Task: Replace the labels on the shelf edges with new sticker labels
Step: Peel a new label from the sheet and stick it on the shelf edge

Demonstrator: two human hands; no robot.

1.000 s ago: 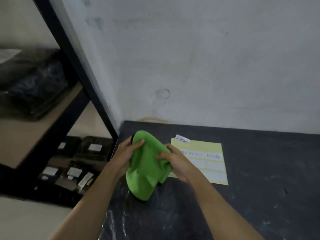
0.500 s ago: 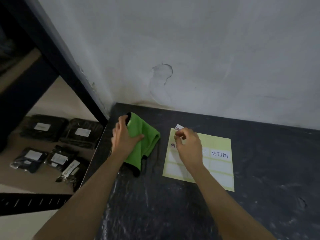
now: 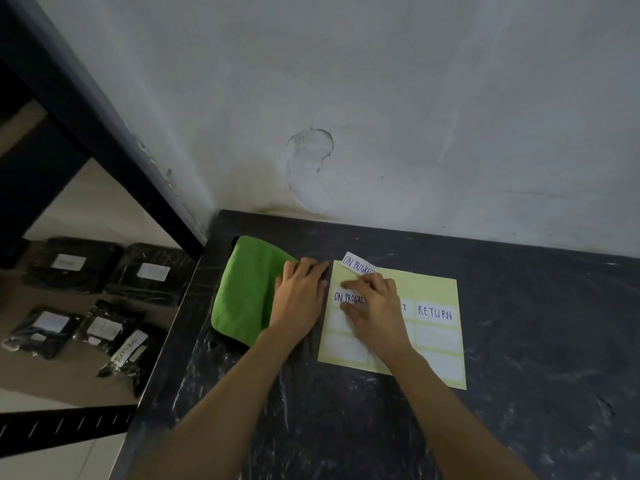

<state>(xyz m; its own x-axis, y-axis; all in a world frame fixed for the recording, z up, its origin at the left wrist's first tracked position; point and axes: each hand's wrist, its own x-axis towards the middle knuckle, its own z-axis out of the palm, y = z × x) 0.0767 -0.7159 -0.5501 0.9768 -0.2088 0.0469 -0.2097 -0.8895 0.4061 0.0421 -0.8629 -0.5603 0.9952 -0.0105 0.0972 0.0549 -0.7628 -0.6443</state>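
A dark, marbled surface runs into the corner of a room, hard against a pale grey wall scarred by a rough, chipped patch. To the left stands the black upright of a shelf, and on the brown shelf board below it lie several black packets with white tags.

A yellow sticker sheet lies flat on the surface near the wall, its long axis running left to right, roughly along the wall. Its handwriting, "ON PROGRESS" and "RETURN", reads upright to the person. A loose white label, also marked "ON PROGRESS", lies across the sheet's far left corner with its long axis slanting down to the right.

The person's left hand rests flat, fingers straight and pointing toward the wall, on the right edge of a folded green cloth just left of the sheet. The right hand lies on the sheet with its fingers reaching left. The label's right end meets it, but whether it pinches the label cannot be told.
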